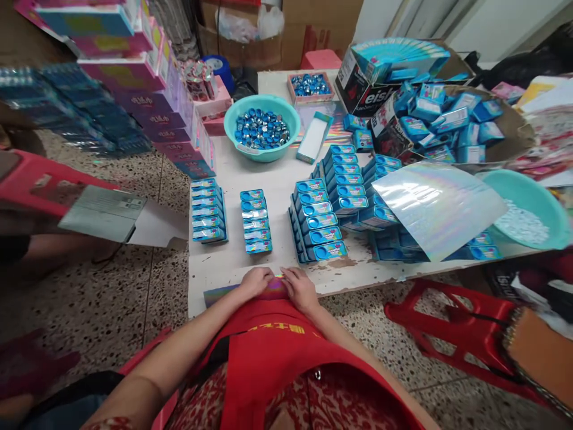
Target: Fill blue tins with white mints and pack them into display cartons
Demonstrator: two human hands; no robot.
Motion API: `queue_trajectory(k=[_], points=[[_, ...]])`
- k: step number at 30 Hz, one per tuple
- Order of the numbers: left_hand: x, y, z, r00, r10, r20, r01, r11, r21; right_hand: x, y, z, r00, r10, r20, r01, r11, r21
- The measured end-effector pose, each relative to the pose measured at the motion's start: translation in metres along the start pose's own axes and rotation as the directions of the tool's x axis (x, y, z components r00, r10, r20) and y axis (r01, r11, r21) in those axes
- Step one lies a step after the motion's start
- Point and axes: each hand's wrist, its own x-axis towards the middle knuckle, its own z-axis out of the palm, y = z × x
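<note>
My left hand (257,282) and my right hand (300,289) are close together at the table's front edge. Between them lies a shiny rainbow film sheet (275,290), with the fingers of both hands closed on its upper edge. One end of the sheet stretches out left past my left wrist. Just beyond my hands stands a short row of small blue boxes (256,224). To its left is a similar row of boxes (208,210), and to its right a longer, tray-like stack of blue boxes (319,221). What the fingertips pinch is partly hidden.
A turquoise basin (262,154) of blue and silver pieces stands behind the rows. Pink cartons (170,128) are stacked high at left. Cartons of blue boxes (447,122), a clear film sheet (441,206) and another basin (553,206) occupy the right. Red stools (456,334) flank the table.
</note>
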Motion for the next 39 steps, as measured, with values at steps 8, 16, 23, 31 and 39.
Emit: queue_trajectory(k=[8, 16, 23, 31, 39], points=[[0.010, -0.009, 0.006, 1.000, -0.014, -0.001, 0.014, 0.998, -0.062, -0.012, 0.015, 0.003, 0.918, -0.324, 0.228, 0.390, 0.841, -0.374], [0.012, -0.011, 0.005, 0.999, 0.050, 0.004, -0.049, 0.997, -0.061, -0.005, 0.012, 0.006, 0.985, -0.168, -0.022, 0.167, 0.984, -0.060], [-0.026, -0.006, -0.008, 0.976, 0.023, -0.215, -0.016, 0.999, 0.031, 0.003, -0.002, 0.008, 0.988, 0.078, 0.135, -0.113, 0.955, 0.276], [-0.146, -0.044, -0.015, 0.695, -0.678, -0.238, 0.524, 0.705, -0.478, -0.013, -0.066, -0.014, 0.812, -0.584, 0.015, 0.580, 0.809, 0.094], [-0.165, -0.061, 0.014, 0.631, -0.686, -0.362, 0.241, 0.617, -0.749, -0.036, -0.128, 0.028, 0.002, -0.964, 0.265, 0.974, 0.061, 0.216]])
